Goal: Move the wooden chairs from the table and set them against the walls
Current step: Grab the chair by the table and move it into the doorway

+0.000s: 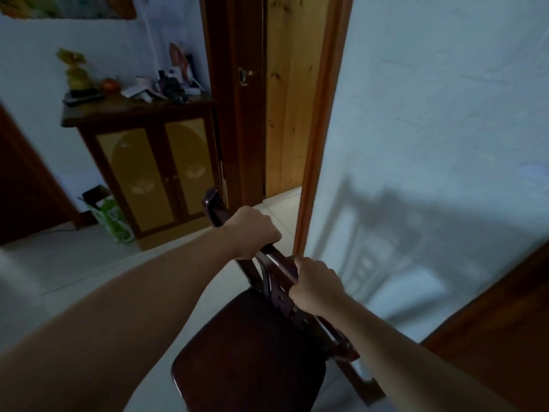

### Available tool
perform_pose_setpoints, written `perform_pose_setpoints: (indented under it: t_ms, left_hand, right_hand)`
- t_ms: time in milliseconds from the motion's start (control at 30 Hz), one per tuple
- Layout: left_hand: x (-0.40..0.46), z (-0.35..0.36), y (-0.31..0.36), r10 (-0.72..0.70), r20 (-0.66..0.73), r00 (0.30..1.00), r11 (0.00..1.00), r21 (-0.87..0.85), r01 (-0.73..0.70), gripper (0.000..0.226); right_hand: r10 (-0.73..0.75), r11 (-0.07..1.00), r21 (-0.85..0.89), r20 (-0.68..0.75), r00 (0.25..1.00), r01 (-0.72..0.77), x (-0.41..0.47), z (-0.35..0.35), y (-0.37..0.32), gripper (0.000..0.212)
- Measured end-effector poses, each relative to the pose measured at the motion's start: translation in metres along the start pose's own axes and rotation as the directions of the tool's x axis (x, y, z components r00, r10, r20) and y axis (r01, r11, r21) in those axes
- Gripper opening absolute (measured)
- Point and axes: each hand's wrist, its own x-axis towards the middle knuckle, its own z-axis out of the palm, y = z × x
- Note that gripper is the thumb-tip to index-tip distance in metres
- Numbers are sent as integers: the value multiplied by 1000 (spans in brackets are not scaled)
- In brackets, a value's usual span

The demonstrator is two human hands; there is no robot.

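Both hands were on one dark wooden chair [252, 352], gripping the top rail of its back. The left hand [252, 231] was closed around the rail toward its far end, fingers curled over the top and knuckles up. The right hand [316, 288] was closed around the same rail nearer the camera, fingers wrapped under and thumb along the top. Both arms were bare and stretched forward. The chair's rounded seat faced left, toward the open floor, and its back was on the right side, nearest the pale wall [445, 129]. Whether the back touched the wall could not be told; its shadow [386, 239] fell on the wall just beside it. Whether the legs were on the floor could not be told either, since they were hidden below the seat. The chair sat just short of a doorway [285, 114] with a brown wooden frame, the door inside it open. Left of the doorway stood a dark cabinet [154, 162] with two yellow-panelled doors, its top crowded with small items, among them a yellow figurine [75, 69] and a round red object [110, 84]. A green and white bag [111, 215] leaned on the pale tiled floor [89, 263] beside the cabinet. The picture was dim and slightly blurred.
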Motion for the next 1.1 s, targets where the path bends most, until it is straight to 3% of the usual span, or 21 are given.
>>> perform_pose_setpoints:
  t_ms: [300,633,933,1100]
  left_hand:
    - [119,-12,-3,83,-37,996,996,-13,-84,30]
    - [155,14,-56,123,28,992,992,-6,-123,18]
    - [182,23,-89,302,-53,952,951,-52,-305,31]
    - [181,29,-90,369,-122,922,924,-64,-378,13]
  right_hand:
    - [60,998,35,34,998,-61,60,-58,68,43]
    - [101,987,117,61,993,-107,109,-51,39,36]
    - [261,957,108,84,962,-270,140,-60,25,43]
    - [338,933,96,83,937,-345,136,-58,16,47]
